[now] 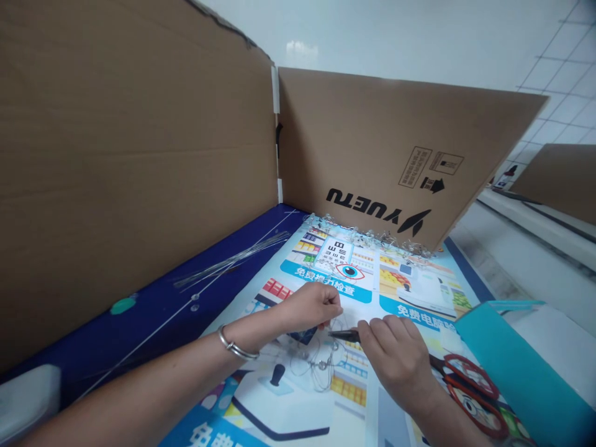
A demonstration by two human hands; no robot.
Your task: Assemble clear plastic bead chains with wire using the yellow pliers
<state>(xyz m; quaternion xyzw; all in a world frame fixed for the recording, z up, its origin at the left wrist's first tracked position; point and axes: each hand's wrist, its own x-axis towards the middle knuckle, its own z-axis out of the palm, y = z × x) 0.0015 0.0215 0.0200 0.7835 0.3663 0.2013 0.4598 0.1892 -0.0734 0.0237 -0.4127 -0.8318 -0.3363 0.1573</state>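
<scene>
My left hand point(317, 304), with a silver bangle point(236, 345) on its wrist, is closed in a pinch at the middle of the printed mat. Thin wire point(321, 372) seems to run from its fingertips, curling in loose loops with small clear beads point(323, 365). My right hand point(395, 354) grips a pair of pliers point(343, 336). Their dark, narrow jaws point left, close to the wire below my left fingers; whether they touch it I cannot tell. The handles are mostly hidden in my palm.
Red-handled scissors point(475, 385) lie beside my right wrist, near a teal box point(526, 366). Many small clear pieces point(372, 239) line the foot of the cardboard panel point(372, 136). Straight wires point(233, 261) and a green blob point(122, 305) lie at left.
</scene>
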